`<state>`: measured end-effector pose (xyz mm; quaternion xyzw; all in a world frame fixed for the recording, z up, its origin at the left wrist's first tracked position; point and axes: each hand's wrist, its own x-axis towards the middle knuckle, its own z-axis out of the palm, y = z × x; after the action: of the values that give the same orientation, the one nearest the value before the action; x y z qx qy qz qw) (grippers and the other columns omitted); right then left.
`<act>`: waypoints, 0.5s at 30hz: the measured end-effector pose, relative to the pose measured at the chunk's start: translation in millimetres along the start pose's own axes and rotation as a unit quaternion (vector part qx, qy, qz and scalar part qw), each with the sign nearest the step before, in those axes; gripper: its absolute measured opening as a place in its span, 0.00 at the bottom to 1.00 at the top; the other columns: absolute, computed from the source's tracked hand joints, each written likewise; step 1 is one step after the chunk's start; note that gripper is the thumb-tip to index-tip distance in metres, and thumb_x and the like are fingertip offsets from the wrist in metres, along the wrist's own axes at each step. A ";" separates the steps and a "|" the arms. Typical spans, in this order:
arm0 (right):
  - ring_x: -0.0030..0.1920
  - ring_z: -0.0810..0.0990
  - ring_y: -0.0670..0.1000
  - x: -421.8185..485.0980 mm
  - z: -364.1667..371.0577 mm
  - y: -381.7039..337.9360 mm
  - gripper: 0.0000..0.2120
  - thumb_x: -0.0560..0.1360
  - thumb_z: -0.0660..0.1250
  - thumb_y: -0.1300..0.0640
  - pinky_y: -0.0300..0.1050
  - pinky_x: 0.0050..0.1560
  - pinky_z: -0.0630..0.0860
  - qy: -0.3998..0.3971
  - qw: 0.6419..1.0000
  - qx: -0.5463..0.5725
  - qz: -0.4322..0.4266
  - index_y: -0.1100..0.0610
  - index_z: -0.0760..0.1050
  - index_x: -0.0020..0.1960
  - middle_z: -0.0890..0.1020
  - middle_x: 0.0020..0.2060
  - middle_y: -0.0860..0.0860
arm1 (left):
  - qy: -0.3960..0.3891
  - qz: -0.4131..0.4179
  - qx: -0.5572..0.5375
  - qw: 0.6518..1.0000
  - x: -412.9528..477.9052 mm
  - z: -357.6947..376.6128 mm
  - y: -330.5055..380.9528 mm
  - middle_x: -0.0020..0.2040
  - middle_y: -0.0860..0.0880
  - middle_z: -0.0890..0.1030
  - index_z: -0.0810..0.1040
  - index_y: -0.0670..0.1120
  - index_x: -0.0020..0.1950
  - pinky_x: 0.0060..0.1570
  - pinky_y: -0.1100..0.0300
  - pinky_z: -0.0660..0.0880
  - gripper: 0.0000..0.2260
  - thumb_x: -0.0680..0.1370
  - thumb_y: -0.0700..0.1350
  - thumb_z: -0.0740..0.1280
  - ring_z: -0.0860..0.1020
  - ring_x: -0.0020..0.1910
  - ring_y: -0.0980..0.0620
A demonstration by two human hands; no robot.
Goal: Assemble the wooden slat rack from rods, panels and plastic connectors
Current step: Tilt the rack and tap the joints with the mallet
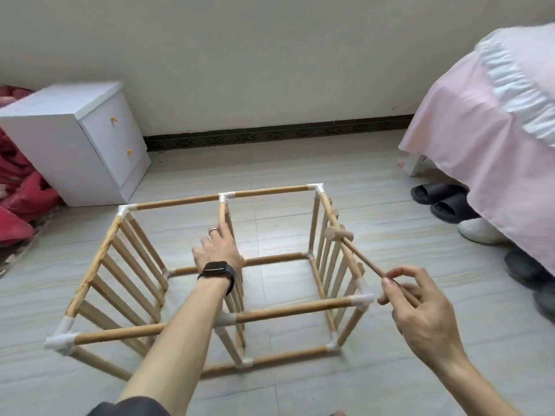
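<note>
"What's the rack (186, 202) made of?"

"Round pale wooden rods (300, 309), flat slats (132, 265) and white plastic connectors (315, 187). It's an open box on the tiled floor (270, 175), long axis left to right, under both grips."

"And the grips?"

"The left grip (219, 253) lies on the middle panel (222, 210); curled or not, I cannot tell. The right grip (420, 307) pinches a thin-handled wooden mallet (359, 255), slanting away-left from it."

The rack (180, 202) and mallet (338, 235) are pale wood, the connectors (60, 342) white. The cabinet (60, 136) is white, the bedcover (468, 121) pink.
</note>
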<state>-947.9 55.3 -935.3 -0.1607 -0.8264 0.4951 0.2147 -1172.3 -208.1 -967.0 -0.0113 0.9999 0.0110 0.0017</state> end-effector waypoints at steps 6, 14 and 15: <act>0.29 0.76 0.48 5.8 -36.2 -24.7 0.08 0.80 0.69 0.47 0.38 0.31 0.75 0.084 0.990 0.113 -0.014 0.50 0.83 0.48 0.83 0.34 0.51 | -0.029 0.196 0.149 0.969 -11.2 -26.4 51.5 0.62 0.46 0.78 0.75 0.50 0.62 0.55 0.47 0.68 0.17 0.81 0.53 0.52 0.73 0.60 0.44; 0.34 0.75 0.48 37.2 -19.0 -37.0 0.13 0.83 0.63 0.44 0.47 0.41 0.75 0.069 0.989 0.132 0.022 0.47 0.72 0.42 0.74 0.33 0.46 | -0.147 0.205 -0.051 0.966 -99.6 11.3 119.9 0.50 0.44 0.81 0.77 0.49 0.48 0.41 0.53 0.68 0.17 0.80 0.51 0.49 0.73 0.41 0.43; 0.31 0.69 0.48 40.7 -18.0 -39.3 0.15 0.82 0.63 0.44 0.47 0.37 0.71 0.067 0.984 0.161 0.040 0.46 0.71 0.37 0.70 0.30 0.45 | -0.112 0.193 -0.061 0.973 -103.8 14.0 118.5 0.46 0.45 0.81 0.77 0.48 0.46 0.39 0.54 0.66 0.17 0.79 0.50 0.49 0.73 0.40 0.44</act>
<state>-975.6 70.2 -885.0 -0.1895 -0.7126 0.6179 0.2731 -1071.2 -87.0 -978.1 0.1834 0.9740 0.0733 0.1108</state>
